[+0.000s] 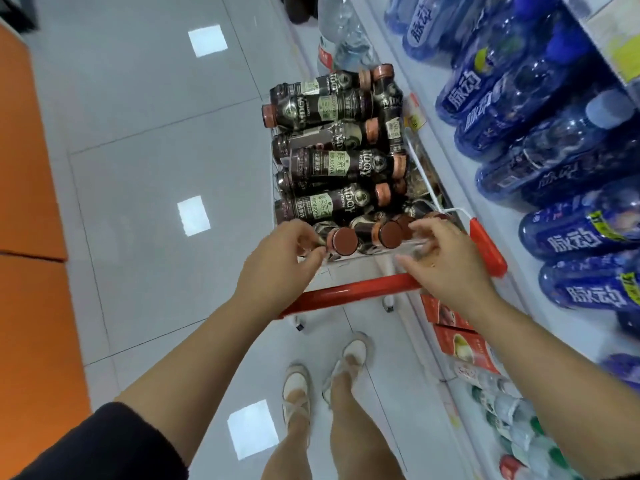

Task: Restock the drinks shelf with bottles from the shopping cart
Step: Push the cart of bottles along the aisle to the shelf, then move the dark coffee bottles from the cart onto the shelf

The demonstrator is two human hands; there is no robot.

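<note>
Black sleeve [104, 441] covers the left upper arm at the lower left of the frame, and both bare forearms reach up to the middle of the picture. Below them stand 2 feet in pale shoes [353, 355] on the grey tiled floor [138, 133].

Left hand [280, 251] sits at the near end of the shopping cart [353, 289], above its red handle bar. Its fingers and thumb are curled close together right beside an upright bottle [341, 241] with a brown cap; I cannot tell whether they truly grip it. Right hand [446, 258] is blurred, with its fingers loosely spread and the thumb held apart. It hovers over the brown caps of the neighbouring upright bottles [390, 234] and has nothing visibly in its hold.

Further up the frame the cart is piled with dark bottles [329, 164] lying on their sides, most across the basket and 1 along its right edge.

Just right of the cart runs the white drinks shelf [460, 174], filled with rows of blue bottles [519, 109] along the right of the frame. Lower right, a lower level holds red cartons [450, 313] and clear bottles [512, 410] with green and red caps. An orange surface [24, 168] fills the left edge
</note>
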